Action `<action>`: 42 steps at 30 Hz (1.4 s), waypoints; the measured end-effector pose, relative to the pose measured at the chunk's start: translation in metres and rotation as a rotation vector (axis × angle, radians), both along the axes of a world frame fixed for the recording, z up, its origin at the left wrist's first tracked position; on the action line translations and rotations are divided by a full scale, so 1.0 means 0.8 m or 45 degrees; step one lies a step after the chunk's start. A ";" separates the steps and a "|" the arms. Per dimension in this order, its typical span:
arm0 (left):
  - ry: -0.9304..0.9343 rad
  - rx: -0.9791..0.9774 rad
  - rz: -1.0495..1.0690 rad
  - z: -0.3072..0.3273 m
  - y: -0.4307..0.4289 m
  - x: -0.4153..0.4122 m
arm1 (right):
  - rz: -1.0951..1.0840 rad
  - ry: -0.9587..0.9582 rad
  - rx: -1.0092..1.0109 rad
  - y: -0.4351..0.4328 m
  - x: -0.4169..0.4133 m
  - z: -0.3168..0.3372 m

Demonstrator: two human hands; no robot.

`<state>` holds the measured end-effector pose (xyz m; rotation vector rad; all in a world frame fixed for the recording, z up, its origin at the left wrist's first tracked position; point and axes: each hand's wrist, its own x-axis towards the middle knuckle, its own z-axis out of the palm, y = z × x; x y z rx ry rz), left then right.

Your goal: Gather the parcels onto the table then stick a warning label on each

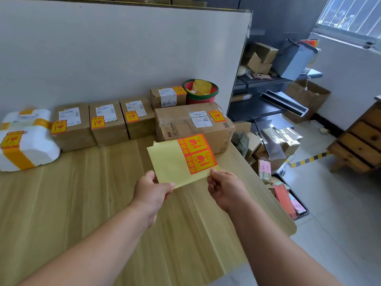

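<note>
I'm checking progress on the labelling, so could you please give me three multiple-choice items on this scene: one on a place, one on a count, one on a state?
1. Where is the red bucket?
A. on the floor
B. at the table's far right, by the white board
C. on the foam parcel

2. How many labels remain on the sheet?
A. two
B. four
C. none

3. How is the sheet held?
A. flat on the table
B. in the left hand only
C. by both hands, above the table

Answers: 1 B, it stands behind the big box; 2 A, two red-and-yellow labels show at the sheet's right; 3 C, the left hand and right hand pinch its near edge.
</note>
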<state>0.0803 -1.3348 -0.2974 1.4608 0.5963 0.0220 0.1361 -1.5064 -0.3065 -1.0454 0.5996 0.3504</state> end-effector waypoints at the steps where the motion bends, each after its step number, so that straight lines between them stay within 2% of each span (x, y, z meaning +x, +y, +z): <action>1: 0.004 -0.004 -0.023 -0.002 -0.004 0.002 | -0.020 0.013 0.001 -0.008 0.002 -0.003; 6: 0.037 0.010 -0.068 -0.008 -0.021 0.015 | -0.062 0.053 -0.059 -0.043 0.011 -0.016; 11: 0.100 0.035 -0.135 -0.022 -0.024 0.033 | 0.044 0.000 -0.433 -0.094 0.016 -0.038; 16: 0.060 -0.006 -0.382 -0.028 -0.073 0.058 | 0.299 0.112 -0.176 -0.113 0.028 -0.047; 20: 0.097 -0.003 -0.466 -0.043 -0.095 0.089 | 0.236 0.009 -0.248 -0.141 0.044 -0.057; 22: 0.190 0.137 -0.462 -0.058 -0.103 0.106 | 0.102 0.033 -0.367 -0.154 0.056 -0.074; 25: 0.337 0.325 -0.472 -0.087 -0.111 0.120 | -0.109 0.302 -0.583 -0.168 0.065 -0.119; 28: 0.392 0.463 -0.568 -0.112 -0.108 0.117 | -0.176 0.502 -0.597 -0.170 0.067 -0.159; 31: 0.396 0.690 -0.646 -0.122 -0.093 0.115 | -0.187 0.513 -0.616 -0.161 0.080 -0.174; 33: 0.365 0.925 -0.693 -0.119 -0.081 0.117 | -0.197 0.509 -0.596 -0.152 0.091 -0.174; 36: 0.232 1.256 -0.773 -0.108 -0.065 0.120 | -0.162 0.532 -0.649 -0.142 0.107 -0.169; 39: 0.122 1.481 -0.871 -0.100 -0.054 0.121 | 0.000 0.521 -0.975 -0.142 0.111 -0.171; 42: -0.002 1.637 -0.877 -0.093 -0.043 0.128 | 0.192 0.407 -1.376 -0.137 0.111 -0.168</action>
